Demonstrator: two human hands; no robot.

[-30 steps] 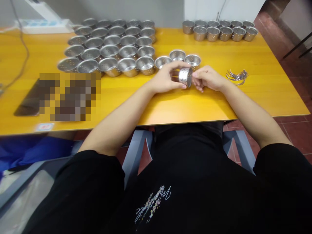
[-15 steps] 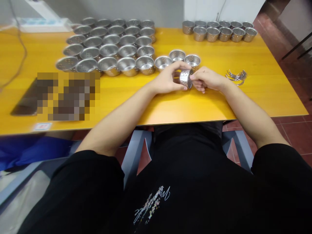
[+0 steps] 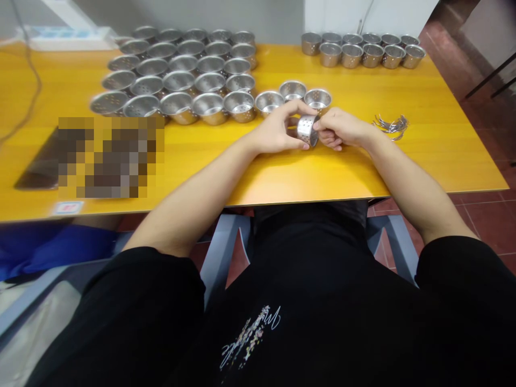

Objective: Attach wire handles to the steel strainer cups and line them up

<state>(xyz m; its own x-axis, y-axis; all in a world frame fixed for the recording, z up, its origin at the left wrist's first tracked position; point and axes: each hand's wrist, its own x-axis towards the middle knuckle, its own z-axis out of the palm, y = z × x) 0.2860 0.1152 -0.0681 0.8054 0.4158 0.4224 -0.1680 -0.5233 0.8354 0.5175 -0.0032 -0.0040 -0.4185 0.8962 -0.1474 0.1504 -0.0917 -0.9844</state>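
Observation:
My left hand (image 3: 274, 129) grips a small perforated metal cup (image 3: 306, 130) by its side, thumb below and fingers above. The cup is tipped over, with one end turned to the right. Against that end, my right hand (image 3: 336, 129) is closed in a pinch; whatever lies between its fingertips is too small to make out. Right of my right hand lies a small heap of curved metal wires (image 3: 393, 126). Just behind my hands stand three more perforated cups, the nearest being an upright cup (image 3: 318, 99).
Rows of upright metal cups (image 3: 177, 105) fill the left back of the yellow table (image 3: 451, 161). Two shorter rows of cups (image 3: 373, 54) stand at the back right. A dark flat object (image 3: 38, 161) lies at left beside a blurred-out patch. A white power strip (image 3: 70, 40) sits behind.
The view has shifted very slightly. My left hand still holds the cup and my right hand stays pinched at its end, with hardly any movement.

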